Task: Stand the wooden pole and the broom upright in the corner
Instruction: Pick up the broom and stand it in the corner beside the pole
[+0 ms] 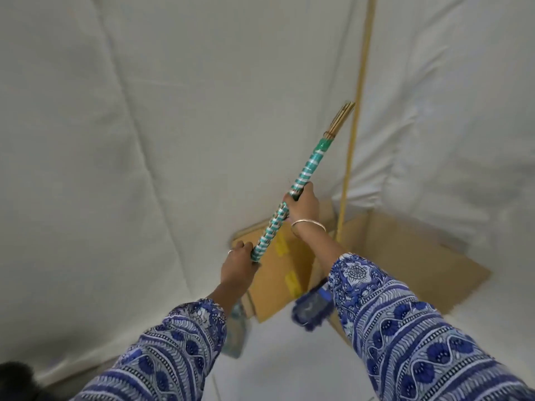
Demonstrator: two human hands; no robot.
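The broom (307, 172) has a handle wrapped in teal and white tape, with bare sticks showing at its upper end. I hold it tilted, its top leaning right toward the corner. My right hand (302, 205) grips the handle at mid-length, and my left hand (237, 263) grips it lower down. The broom's lower part is hidden behind my left arm. The thin wooden pole (357, 105) stands nearly upright in the corner of the white cloth walls, just right of the broom's top, its foot behind a cardboard flap.
Flattened cardboard (405, 256) lies on the floor in the corner under my hands, with yellow tape strips on it. A blue patterned cloth piece (311, 308) hangs below my right sleeve. White fabric (144, 140) covers both walls. A dark object (14, 377) sits at bottom left.
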